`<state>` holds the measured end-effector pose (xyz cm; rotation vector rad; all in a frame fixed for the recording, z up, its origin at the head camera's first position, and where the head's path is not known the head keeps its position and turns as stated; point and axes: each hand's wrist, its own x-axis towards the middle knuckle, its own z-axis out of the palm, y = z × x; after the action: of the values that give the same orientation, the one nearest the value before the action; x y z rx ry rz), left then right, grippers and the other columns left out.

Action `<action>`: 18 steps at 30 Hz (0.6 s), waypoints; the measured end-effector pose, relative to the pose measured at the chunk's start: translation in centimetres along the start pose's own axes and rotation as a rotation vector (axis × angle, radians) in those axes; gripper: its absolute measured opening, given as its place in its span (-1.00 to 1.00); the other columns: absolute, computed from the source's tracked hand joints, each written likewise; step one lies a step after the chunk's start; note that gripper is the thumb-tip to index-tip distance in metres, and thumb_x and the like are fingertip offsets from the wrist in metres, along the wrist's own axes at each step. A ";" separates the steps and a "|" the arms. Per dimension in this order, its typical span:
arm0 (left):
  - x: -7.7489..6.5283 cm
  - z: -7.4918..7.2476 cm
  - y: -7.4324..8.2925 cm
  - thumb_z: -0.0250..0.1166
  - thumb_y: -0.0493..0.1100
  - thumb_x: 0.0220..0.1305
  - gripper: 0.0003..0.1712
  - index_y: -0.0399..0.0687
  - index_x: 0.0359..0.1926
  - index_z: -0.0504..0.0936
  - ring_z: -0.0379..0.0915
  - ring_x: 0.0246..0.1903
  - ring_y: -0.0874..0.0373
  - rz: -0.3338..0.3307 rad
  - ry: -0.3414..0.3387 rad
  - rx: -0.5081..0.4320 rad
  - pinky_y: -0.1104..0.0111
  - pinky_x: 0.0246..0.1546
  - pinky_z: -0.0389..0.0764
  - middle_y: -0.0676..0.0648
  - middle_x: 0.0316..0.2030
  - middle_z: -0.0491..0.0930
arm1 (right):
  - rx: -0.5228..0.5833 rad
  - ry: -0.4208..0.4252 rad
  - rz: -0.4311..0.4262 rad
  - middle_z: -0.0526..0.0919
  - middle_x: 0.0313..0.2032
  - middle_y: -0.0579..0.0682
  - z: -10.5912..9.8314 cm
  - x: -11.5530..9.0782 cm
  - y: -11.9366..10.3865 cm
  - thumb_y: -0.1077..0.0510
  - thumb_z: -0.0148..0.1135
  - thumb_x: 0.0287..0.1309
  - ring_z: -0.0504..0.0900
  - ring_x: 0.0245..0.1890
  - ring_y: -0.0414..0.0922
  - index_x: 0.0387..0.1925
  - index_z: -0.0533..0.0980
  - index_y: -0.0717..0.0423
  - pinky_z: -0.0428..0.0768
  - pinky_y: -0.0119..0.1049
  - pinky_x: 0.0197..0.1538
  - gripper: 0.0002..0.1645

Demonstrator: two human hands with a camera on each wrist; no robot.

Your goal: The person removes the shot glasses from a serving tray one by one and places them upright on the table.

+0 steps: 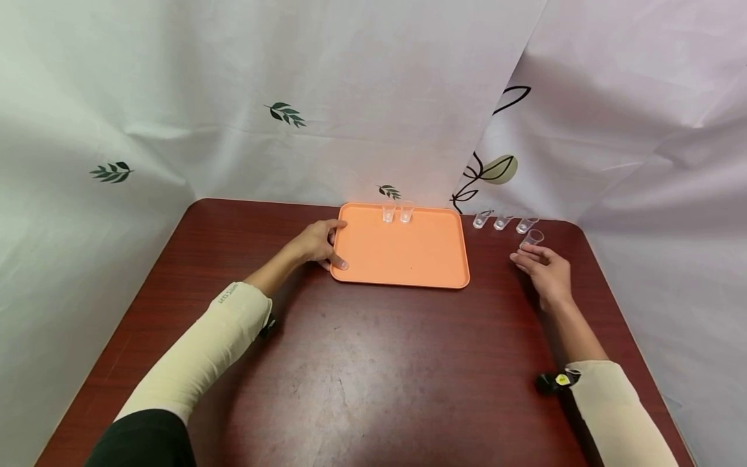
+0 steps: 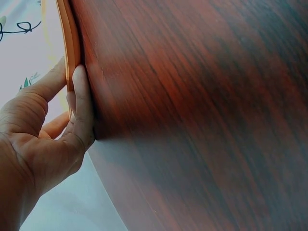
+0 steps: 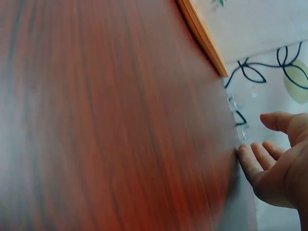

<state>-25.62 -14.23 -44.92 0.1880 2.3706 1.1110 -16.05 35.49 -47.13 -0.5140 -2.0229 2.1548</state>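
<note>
The left hand (image 1: 315, 243) grips the orange tray (image 1: 403, 256) by its left edge at the far side of the table (image 1: 350, 376). 2 clear cups (image 1: 406, 213) stand inside its far rim; 3 further cups (image 1: 501, 222) stand right of it. The right hand (image 1: 545, 272), thumb and fingers parted, is beside 1 nearer cup (image 1: 533, 237); contact is unclear.

Wide stretch of bare table (image 1: 373, 370) in front of orange tray (image 1: 403, 256), open lane between forearms. Left hand (image 1: 318, 242) blocks tray's left edge; front rim low, approachable. Two clear cups (image 1: 388, 214) obstruct far side. Passable gap between tray and right hand (image 1: 547, 269); behind it, three cups (image 1: 502, 224) and a fourth cup (image 1: 533, 239) crowd the way. Cloth backdrop (image 1: 327, 78) bounds the rear.
</note>
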 end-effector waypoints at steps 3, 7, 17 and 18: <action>-0.1 -0.1 -0.1 0.78 -0.42 0.08 0.37 -0.01 0.81 0.21 0.68 -0.47 0.10 0.002 -0.004 0.000 0.24 -0.39 0.95 -0.24 0.01 0.36 | -0.021 -0.037 -0.014 0.87 -0.28 -0.28 1.2 -0.1 -0.1 0.42 0.52 0.37 0.87 -0.26 -0.43 0.15 0.67 0.24 0.87 -0.54 0.00 -0.63; -0.1 -0.1 -0.1 0.78 -0.41 0.08 0.38 -0.01 0.81 0.20 0.68 -0.47 0.10 0.004 -0.009 0.003 0.24 -0.39 0.95 -0.24 0.02 0.36 | -0.047 -0.076 -0.027 0.86 -0.25 -0.27 3.2 -0.1 -0.3 0.38 0.52 0.39 0.86 -0.25 -0.43 0.27 0.58 0.42 0.86 -0.54 0.02 -0.51; 0.1 -0.1 -0.1 0.79 -0.42 0.07 0.38 -0.04 0.81 0.20 0.69 -0.47 0.11 0.010 -0.009 0.000 0.24 -0.39 0.95 -0.23 0.00 0.36 | -0.092 -0.123 -0.075 0.85 -0.19 -0.23 8.1 1.0 -1.3 0.32 0.51 0.43 0.85 -0.18 -0.42 0.39 0.52 0.53 0.88 -0.45 0.11 -0.37; 0.1 -0.1 -0.1 0.79 -0.42 0.07 0.38 -0.04 0.81 0.20 0.68 -0.48 0.12 0.010 -0.008 -0.002 0.24 -0.39 0.95 -0.23 0.00 0.36 | -0.093 -0.130 -0.080 0.85 -0.19 -0.23 8.5 1.2 -1.4 0.32 0.50 0.44 0.85 -0.17 -0.41 0.39 0.52 0.54 0.88 -0.44 0.12 -0.38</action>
<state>-25.71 -14.37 -45.00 0.2038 2.3636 1.1152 -20.23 27.99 -45.65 -0.3053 -2.1802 2.1068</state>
